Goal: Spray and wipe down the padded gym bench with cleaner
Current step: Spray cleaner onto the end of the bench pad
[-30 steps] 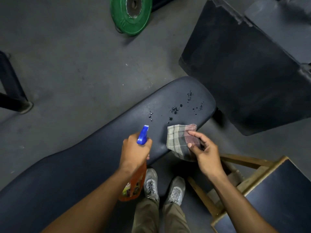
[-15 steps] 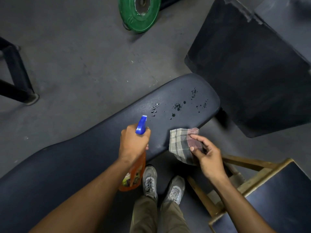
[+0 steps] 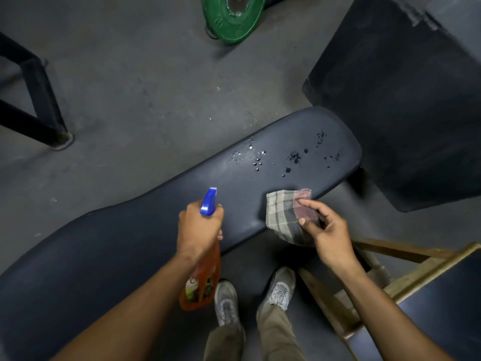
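The long dark padded bench (image 3: 130,243) runs from lower left to its rounded end at the right, where spray droplets (image 3: 260,157) dot the pad. My left hand (image 3: 199,227) grips an orange spray bottle (image 3: 201,282) whose blue nozzle (image 3: 208,201) points at the wet patch. My right hand (image 3: 328,230) pinches a folded checked cloth (image 3: 283,217) at the bench's near edge, just below the droplets.
A green weight plate (image 3: 234,16) lies on the grey floor at the top. A large dark padded block (image 3: 406,105) stands right of the bench end. A black metal frame (image 3: 33,100) is at the left, a wooden-framed stool (image 3: 416,282) at lower right. My shoes (image 3: 252,298) stand beside the bench.
More droplets have appeared on the pad left of the earlier ones. Both hands have held their grips and stayed nearly in place while the view shifted slightly.
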Demonstrator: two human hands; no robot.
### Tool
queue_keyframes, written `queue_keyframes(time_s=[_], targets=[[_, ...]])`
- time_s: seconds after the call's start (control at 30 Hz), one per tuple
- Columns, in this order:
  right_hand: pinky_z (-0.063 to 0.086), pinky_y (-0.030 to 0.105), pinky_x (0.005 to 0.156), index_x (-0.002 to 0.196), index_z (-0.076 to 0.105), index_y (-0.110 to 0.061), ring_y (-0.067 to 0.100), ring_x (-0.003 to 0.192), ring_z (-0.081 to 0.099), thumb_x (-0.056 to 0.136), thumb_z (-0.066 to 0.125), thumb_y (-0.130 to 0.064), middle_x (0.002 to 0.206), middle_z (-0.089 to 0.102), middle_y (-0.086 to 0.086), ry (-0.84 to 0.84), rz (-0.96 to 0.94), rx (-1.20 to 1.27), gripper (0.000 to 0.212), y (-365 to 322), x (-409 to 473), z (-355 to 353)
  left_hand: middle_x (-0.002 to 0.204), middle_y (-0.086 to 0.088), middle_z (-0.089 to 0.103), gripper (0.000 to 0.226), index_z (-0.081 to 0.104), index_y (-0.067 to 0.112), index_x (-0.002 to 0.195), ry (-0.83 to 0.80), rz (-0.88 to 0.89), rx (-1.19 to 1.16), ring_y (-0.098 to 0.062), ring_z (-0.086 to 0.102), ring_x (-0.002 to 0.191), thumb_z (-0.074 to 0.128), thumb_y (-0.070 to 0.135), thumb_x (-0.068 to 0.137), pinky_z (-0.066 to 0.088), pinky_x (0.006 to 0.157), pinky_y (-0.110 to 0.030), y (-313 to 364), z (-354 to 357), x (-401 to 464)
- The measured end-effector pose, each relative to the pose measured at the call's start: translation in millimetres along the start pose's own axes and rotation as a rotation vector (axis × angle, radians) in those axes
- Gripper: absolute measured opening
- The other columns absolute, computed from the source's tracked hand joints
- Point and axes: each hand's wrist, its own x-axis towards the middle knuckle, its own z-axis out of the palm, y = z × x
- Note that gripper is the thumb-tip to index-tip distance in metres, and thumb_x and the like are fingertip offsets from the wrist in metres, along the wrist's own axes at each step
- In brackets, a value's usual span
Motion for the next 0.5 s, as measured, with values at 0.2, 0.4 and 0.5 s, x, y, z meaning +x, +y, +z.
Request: queue_keyframes(time_s=[0.2, 0.4, 0.5], targets=[[0.048, 0.015, 0.099, 0.113, 0.072, -0.022, 0.004, 0.113, 0.069, 0.090, 0.066, 0.016, 0.114, 0.077, -0.015, 0.009, -0.018, 0.029, 0.045, 0, -14, 39, 0.051, -0.011, 0.065, 0.038, 0.051, 0.014, 0.065, -0.041, 0.063, 0.054, -0.024, 0.071, 0.049, 0.066, 0.032, 0.094, 0.060, 0.065, -0.037, -38, -23, -5], [0.049, 0.022, 0.103, 0.118, 0.072, -0.014, 0.009, 0.115, 0.068, 0.090, 0.065, 0.016, 0.121, 0.075, -0.002, 0.091, -0.044, 0.007, 0.042, 4, -30, 58, 0.058, -0.007, 0.066, 0.039, 0.053, 0.020, 0.069, -0.173, 0.164, 0.202, -0.035, 0.070, 0.060, 0.054, 0.057, 0.081, 0.062, 0.069, -0.046, -69, -31, -23], [0.050, 0.023, 0.105, 0.118, 0.072, -0.018, 0.010, 0.115, 0.069, 0.091, 0.065, 0.015, 0.120, 0.075, -0.003, 0.159, -0.042, 0.001, 0.043, 8, -36, 58, 0.065, -0.010, 0.066, 0.038, 0.047, 0.021, 0.067, -0.233, 0.212, 0.262, -0.040, 0.069, 0.068, 0.056, 0.054, 0.083, 0.060, 0.071, -0.046, -75, -25, -33]])
